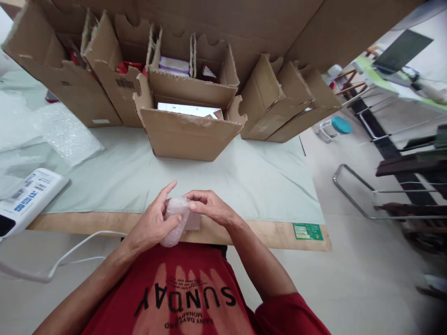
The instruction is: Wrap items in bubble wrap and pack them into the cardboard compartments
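Observation:
Near the table's front edge, a small bundle of bubble wrap [176, 221] is held up close to my body. My left hand [159, 221] is closed around its left side, thumb across the front and index finger stretched out. At the top right of the bundle, the fingers of my right hand [211, 207] pinch the edge of the wrap. A loose flap of clear wrap [193, 222] hangs below my right fingers. What lies inside the wrap cannot be made out.
Ahead stands a cardboard box [185, 137] holding a white carton [188, 110]; more cardboard bins [115, 93] line the back. Bubble-wrap sheets [66, 130] lie at left, beside a white device [31, 197] with a cable. A green label [307, 231] marks the right front edge.

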Action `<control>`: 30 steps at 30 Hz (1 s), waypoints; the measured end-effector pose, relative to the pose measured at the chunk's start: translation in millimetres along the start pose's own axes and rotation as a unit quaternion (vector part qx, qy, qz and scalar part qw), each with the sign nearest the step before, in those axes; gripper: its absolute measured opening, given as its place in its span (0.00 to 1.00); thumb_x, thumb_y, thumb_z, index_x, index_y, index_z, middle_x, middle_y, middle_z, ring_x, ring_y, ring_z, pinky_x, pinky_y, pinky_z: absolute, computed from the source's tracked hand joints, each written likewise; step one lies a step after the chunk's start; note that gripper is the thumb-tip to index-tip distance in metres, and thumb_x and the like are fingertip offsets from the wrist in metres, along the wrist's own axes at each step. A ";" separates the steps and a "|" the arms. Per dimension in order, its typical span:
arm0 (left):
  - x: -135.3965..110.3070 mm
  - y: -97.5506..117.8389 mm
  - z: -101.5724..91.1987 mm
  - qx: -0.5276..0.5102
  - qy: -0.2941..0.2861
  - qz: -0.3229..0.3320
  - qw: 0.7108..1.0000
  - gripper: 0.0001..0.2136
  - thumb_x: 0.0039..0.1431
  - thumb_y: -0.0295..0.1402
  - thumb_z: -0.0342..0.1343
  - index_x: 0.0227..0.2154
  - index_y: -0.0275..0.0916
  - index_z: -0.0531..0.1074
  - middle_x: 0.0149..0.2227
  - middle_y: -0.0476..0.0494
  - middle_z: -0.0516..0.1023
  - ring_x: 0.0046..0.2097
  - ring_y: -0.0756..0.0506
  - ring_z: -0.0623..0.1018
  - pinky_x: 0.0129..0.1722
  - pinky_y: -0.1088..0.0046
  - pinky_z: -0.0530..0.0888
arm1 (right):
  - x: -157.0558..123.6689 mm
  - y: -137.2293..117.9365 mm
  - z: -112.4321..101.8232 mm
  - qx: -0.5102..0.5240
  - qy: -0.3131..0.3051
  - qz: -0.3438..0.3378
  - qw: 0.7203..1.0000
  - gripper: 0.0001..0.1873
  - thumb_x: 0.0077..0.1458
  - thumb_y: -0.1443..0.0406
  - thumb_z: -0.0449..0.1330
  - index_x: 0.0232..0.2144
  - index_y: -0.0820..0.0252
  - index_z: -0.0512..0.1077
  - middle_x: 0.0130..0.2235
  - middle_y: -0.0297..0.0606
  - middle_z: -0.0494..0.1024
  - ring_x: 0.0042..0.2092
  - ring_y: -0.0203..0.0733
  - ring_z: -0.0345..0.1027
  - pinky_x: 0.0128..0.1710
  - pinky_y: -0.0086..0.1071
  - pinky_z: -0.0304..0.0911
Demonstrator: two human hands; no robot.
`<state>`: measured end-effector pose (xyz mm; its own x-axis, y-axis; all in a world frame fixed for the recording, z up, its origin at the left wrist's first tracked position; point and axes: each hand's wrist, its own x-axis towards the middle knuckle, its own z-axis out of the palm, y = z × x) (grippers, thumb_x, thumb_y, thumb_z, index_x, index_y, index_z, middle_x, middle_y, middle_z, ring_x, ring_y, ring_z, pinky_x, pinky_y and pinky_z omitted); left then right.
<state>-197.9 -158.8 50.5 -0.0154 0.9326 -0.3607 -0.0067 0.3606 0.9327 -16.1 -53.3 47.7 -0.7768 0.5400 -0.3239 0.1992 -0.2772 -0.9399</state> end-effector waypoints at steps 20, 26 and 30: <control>4.7 -14.9 -15.1 -0.170 -0.044 -0.013 0.984 0.23 0.56 0.44 0.68 0.50 0.36 0.76 0.34 0.46 0.82 0.31 0.48 0.78 0.37 0.71 0.75 | -11.8 -14.1 2.7 -0.110 0.108 -0.068 0.986 0.20 0.52 0.54 0.69 0.43 0.58 0.74 0.37 0.35 0.77 0.37 0.38 0.69 0.37 0.32 0.64; 11.0 -2.0 -7.9 -0.126 -0.050 0.005 0.991 0.17 0.59 0.44 0.65 0.43 0.37 0.77 0.30 0.48 0.80 0.30 0.49 0.77 0.36 0.72 0.73 | -11.0 -39.2 -9.9 -0.207 0.059 -0.084 0.973 0.13 0.56 0.57 0.67 0.29 0.58 0.70 0.26 0.28 0.68 0.29 0.34 0.61 0.29 0.28 0.57; 18.8 18.7 -8.5 -0.123 -0.071 0.024 0.990 0.17 0.58 0.43 0.65 0.44 0.38 0.77 0.29 0.49 0.79 0.30 0.49 0.76 0.37 0.72 0.72 | -12.8 -63.8 -20.0 -0.245 0.061 -0.097 0.963 0.06 0.58 0.63 0.63 0.31 0.58 0.71 0.25 0.28 0.70 0.28 0.34 0.64 0.27 0.27 0.58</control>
<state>-206.8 -134.7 61.1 0.1196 0.9480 -0.2950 -0.2532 0.3164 0.9142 -6.9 -26.6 109.7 -0.7577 0.6417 -0.1186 0.3380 0.2304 -0.9125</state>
